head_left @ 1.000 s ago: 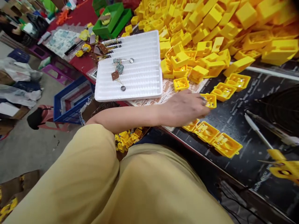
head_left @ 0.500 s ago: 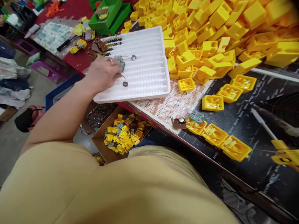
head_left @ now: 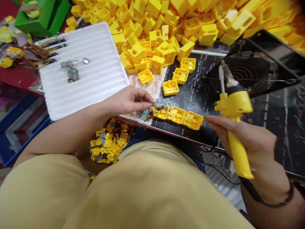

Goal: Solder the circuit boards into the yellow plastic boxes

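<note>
My left hand (head_left: pixel 133 101) pinches a thin wire at the near edge of the bench. Right by its fingertips are a small green circuit board (head_left: pixel 143 114) and a second small board (head_left: pixel 160 103); the second lies over an open yellow plastic case (head_left: pixel 162 113). Two more such cases, a middle one (head_left: pixel 176 114) and a right one (head_left: pixel 193 120), continue the row. My right hand (head_left: pixel 250 140) is closed around the handle of a yellow soldering gun (head_left: pixel 238 149), its tip pointing up and away. The thumb and finger of that hand come close to the right case.
A white foam tray (head_left: pixel 95 89) with circuit boards and small round speakers lies on the left. Yellow cases (head_left: pixel 152 35) are heaped at the back. A black fan (head_left: pixel 238 70) stands at the right. A box of yellow parts (head_left: pixel 109 140) sits below the bench edge.
My left hand has moved from the foam tray right to the row of cases. My right hand has come into view, holding the soldering gun, now raised. The view has swung right.
</note>
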The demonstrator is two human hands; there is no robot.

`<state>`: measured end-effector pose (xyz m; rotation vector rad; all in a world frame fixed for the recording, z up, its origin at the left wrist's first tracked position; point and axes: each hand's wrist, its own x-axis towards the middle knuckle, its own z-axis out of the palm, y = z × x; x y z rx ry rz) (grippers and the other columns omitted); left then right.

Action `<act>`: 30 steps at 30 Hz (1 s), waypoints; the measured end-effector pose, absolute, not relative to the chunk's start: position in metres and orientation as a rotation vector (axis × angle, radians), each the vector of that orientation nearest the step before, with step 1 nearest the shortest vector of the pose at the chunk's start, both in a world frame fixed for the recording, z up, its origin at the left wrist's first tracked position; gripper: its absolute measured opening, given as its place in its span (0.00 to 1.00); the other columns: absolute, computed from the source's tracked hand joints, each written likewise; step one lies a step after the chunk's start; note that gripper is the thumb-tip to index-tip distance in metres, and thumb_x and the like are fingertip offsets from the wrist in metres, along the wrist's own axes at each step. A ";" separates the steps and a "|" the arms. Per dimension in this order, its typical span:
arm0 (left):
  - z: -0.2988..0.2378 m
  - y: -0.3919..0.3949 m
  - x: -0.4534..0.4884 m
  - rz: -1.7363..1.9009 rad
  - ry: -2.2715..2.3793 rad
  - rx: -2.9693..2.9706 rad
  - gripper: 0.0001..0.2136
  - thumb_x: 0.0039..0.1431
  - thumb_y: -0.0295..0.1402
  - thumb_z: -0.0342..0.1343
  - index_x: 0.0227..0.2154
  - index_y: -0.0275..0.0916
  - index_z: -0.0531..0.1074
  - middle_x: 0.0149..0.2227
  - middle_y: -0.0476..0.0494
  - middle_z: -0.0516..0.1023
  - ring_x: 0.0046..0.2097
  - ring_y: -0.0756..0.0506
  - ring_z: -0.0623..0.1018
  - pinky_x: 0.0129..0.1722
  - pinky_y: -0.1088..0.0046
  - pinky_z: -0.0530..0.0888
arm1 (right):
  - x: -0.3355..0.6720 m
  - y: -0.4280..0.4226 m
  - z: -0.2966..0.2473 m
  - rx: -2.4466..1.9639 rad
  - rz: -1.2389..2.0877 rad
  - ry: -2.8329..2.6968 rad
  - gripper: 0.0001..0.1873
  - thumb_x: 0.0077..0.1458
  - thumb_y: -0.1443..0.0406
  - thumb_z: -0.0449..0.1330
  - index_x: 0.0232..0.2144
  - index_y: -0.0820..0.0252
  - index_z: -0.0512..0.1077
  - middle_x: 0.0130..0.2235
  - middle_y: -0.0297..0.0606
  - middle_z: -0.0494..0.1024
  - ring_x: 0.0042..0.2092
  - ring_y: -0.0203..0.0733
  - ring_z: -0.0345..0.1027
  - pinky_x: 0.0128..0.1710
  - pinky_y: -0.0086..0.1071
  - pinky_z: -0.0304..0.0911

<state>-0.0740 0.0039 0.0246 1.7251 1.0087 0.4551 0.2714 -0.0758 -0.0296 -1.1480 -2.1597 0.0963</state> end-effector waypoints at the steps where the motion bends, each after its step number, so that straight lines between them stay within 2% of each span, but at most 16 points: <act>1: 0.023 0.005 -0.067 0.399 1.007 1.721 0.05 0.55 0.34 0.62 0.33 0.39 0.77 0.30 0.49 0.81 0.32 0.50 0.80 0.33 0.73 0.77 | 0.270 -0.074 -0.031 -1.109 0.081 -2.189 0.08 0.65 0.64 0.64 0.46 0.50 0.76 0.37 0.32 0.83 0.32 0.36 0.77 0.32 0.27 0.72; 4: 0.022 0.005 -0.054 0.334 1.026 1.725 0.03 0.55 0.32 0.61 0.30 0.39 0.75 0.27 0.50 0.79 0.30 0.51 0.77 0.32 0.75 0.74 | 0.266 -0.068 -0.039 -1.001 0.092 -2.257 0.16 0.61 0.58 0.68 0.48 0.54 0.72 0.48 0.43 0.82 0.46 0.46 0.80 0.44 0.33 0.77; 6: 0.023 0.005 -0.049 0.348 1.043 1.748 0.03 0.55 0.31 0.61 0.29 0.38 0.75 0.27 0.50 0.78 0.29 0.52 0.76 0.31 0.76 0.73 | 0.262 -0.066 -0.047 -0.981 0.103 -2.261 0.20 0.60 0.59 0.69 0.50 0.57 0.70 0.50 0.48 0.81 0.49 0.50 0.79 0.45 0.37 0.78; 9: 0.025 0.002 -0.043 0.411 1.056 1.801 0.03 0.54 0.31 0.61 0.29 0.38 0.75 0.27 0.50 0.78 0.31 0.51 0.77 0.31 0.76 0.72 | 0.251 -0.065 -0.052 -0.987 0.106 -2.220 0.20 0.60 0.63 0.69 0.52 0.56 0.68 0.48 0.46 0.81 0.49 0.50 0.79 0.46 0.41 0.78; 12: 0.028 -0.002 -0.036 0.468 1.019 1.814 0.03 0.55 0.31 0.61 0.29 0.37 0.75 0.28 0.50 0.78 0.31 0.51 0.77 0.32 0.76 0.73 | 0.233 -0.068 -0.042 -0.984 0.163 -2.127 0.27 0.56 0.55 0.71 0.53 0.53 0.68 0.54 0.46 0.79 0.57 0.55 0.75 0.58 0.52 0.73; 14: 0.031 -0.005 -0.030 0.500 0.981 1.817 0.03 0.56 0.31 0.61 0.29 0.37 0.75 0.28 0.50 0.78 0.31 0.51 0.77 0.32 0.76 0.73 | 0.217 -0.071 -0.033 -0.976 0.221 -2.042 0.28 0.55 0.54 0.72 0.52 0.53 0.67 0.54 0.44 0.79 0.56 0.52 0.75 0.57 0.48 0.74; 18: 0.031 -0.011 -0.022 0.599 0.957 1.826 0.05 0.58 0.33 0.61 0.30 0.38 0.74 0.28 0.50 0.79 0.30 0.51 0.78 0.32 0.74 0.76 | 0.190 -0.075 -0.024 -1.039 0.214 -1.852 0.19 0.58 0.66 0.71 0.47 0.53 0.68 0.40 0.31 0.81 0.39 0.37 0.79 0.41 0.28 0.76; 20: 0.025 -0.011 -0.021 0.673 0.964 1.793 0.08 0.60 0.37 0.62 0.30 0.38 0.73 0.31 0.47 0.81 0.34 0.49 0.80 0.34 0.72 0.78 | 0.184 -0.077 -0.026 -1.075 0.196 -1.815 0.17 0.57 0.69 0.70 0.45 0.52 0.69 0.37 0.29 0.80 0.35 0.35 0.77 0.37 0.26 0.74; 22: 0.018 -0.010 -0.020 0.726 0.960 1.715 0.12 0.62 0.43 0.62 0.31 0.39 0.72 0.36 0.44 0.83 0.38 0.46 0.83 0.38 0.69 0.81 | 0.185 -0.079 -0.030 -1.071 0.199 -1.839 0.19 0.56 0.68 0.71 0.46 0.52 0.69 0.37 0.29 0.80 0.35 0.36 0.78 0.37 0.26 0.75; 24: 0.016 -0.007 -0.020 0.727 0.955 1.643 0.15 0.65 0.48 0.59 0.33 0.40 0.71 0.38 0.43 0.83 0.38 0.46 0.84 0.38 0.66 0.82 | 0.191 -0.082 -0.032 -1.032 0.217 -1.889 0.21 0.55 0.65 0.72 0.48 0.51 0.69 0.40 0.31 0.82 0.38 0.39 0.79 0.40 0.29 0.76; 26: 0.022 -0.001 -0.022 0.707 0.962 1.650 0.16 0.67 0.49 0.56 0.35 0.41 0.71 0.34 0.46 0.82 0.35 0.47 0.83 0.35 0.67 0.82 | 0.203 -0.083 -0.033 -1.013 0.246 -1.927 0.24 0.56 0.62 0.73 0.51 0.52 0.68 0.47 0.36 0.82 0.45 0.43 0.80 0.46 0.34 0.78; 28: 0.035 0.006 -0.027 0.680 0.979 1.729 0.14 0.66 0.47 0.59 0.35 0.41 0.72 0.32 0.47 0.80 0.34 0.47 0.81 0.34 0.68 0.80 | 0.220 -0.082 -0.033 -1.025 0.258 -1.964 0.26 0.56 0.61 0.72 0.53 0.52 0.67 0.55 0.42 0.79 0.54 0.50 0.77 0.54 0.43 0.76; 30: 0.046 0.014 -0.032 0.648 0.997 1.873 0.12 0.62 0.44 0.62 0.33 0.40 0.74 0.31 0.48 0.79 0.34 0.47 0.80 0.34 0.69 0.79 | 0.238 -0.078 -0.035 -1.045 0.240 -2.034 0.26 0.57 0.59 0.71 0.54 0.51 0.67 0.58 0.45 0.77 0.58 0.54 0.74 0.58 0.50 0.73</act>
